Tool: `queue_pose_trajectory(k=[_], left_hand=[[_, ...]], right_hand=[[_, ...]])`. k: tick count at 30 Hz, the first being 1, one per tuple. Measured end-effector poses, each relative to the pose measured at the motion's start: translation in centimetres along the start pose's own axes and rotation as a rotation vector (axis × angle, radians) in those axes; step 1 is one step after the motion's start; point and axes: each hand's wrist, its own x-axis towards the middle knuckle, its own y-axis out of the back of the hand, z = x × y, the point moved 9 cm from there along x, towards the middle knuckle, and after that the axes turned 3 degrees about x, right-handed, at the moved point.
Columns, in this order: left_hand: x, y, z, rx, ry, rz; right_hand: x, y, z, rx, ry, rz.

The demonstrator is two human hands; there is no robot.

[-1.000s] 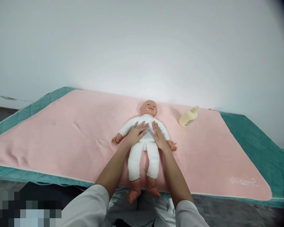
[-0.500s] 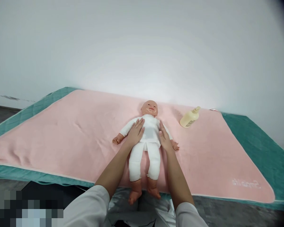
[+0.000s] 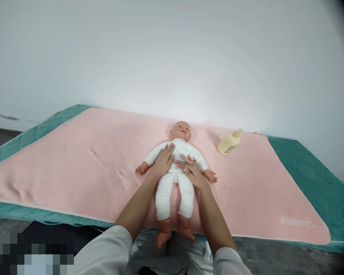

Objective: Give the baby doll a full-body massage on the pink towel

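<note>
A baby doll in a white top and white leggings lies on its back, head toward the wall, on a pink mat. My left hand rests flat on the doll's chest and side, fingers stretched out. Across the doll's belly lies my right hand, its fingers spread and pointing left, their tips near my left hand. Neither hand holds anything. The doll's feet stick out over the near edge of the mat.
A pale yellow pump bottle lies on the mat to the right of the doll. Under the mat is a green quilted cover. A white wall stands behind. My legs are below the near edge.
My right hand has moved left from the doll's side onto its belly and turned its fingers leftward. My left hand has stayed where it was.
</note>
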Motion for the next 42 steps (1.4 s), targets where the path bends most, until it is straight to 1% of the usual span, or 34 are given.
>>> queue_pose_trajectory(k=[2,4,8,14,18,21,23,26,28,30,32,34,36,38,42], left_hand=[[0.0,0.0,0.0,-0.008,-0.002,-0.012],[0.0,0.0,0.1,-0.020,0.000,-0.023],[0.0,0.1,0.1,-0.043,-0.005,-0.019],[0.1,0.0,0.0,-0.056,-0.015,-0.021],[0.1,0.0,0.2,-0.058,-0.024,-0.022],[0.0,0.2,0.4,-0.081,-0.031,-0.017],[0.0,0.8,0.7,-0.135,-0.057,0.024],[-0.4,2.9,1.3,-0.285,-0.098,0.163],[-0.8,4.0,1.5,-0.409,-0.105,0.209],[-1.1,4.1,1.9,-0.526,-0.107,0.163],[-1.4,3.6,2.7,-0.613,-0.116,0.057],[-1.6,2.9,3.6,-0.641,-0.130,-0.043],[-1.7,2.4,4.5,-0.610,-0.152,-0.119],[-1.7,2.2,5.1,-0.544,-0.178,-0.167],[-1.4,1.8,5.4,-0.371,-0.246,-0.210]], right_hand=[[0.1,-0.3,-0.6,-0.004,0.083,-0.067],[0.3,-0.4,-0.3,-0.017,0.095,-0.081],[0.9,-0.7,1.3,-0.031,0.055,-0.075],[1.3,-0.8,4.0,-0.060,-0.072,0.002],[1.3,-0.6,5.1,-0.055,-0.142,0.057],[1.2,-0.6,5.3,-0.056,-0.175,0.071],[1.1,-0.5,5.3,-0.059,-0.184,0.080],[1.0,-0.3,5.2,-0.056,-0.171,0.084],[0.9,-0.3,5.2,-0.050,-0.154,0.086],[0.9,-0.2,5.3,-0.047,-0.139,0.091],[0.8,-0.3,5.4,-0.044,-0.135,0.087],[0.8,-0.4,5.7,-0.033,-0.148,0.080],[0.8,-0.5,5.9,-0.017,-0.168,0.076],[0.9,-0.5,6.0,-0.002,-0.182,0.073],[0.9,-0.6,6.0,0.004,-0.176,0.065]])
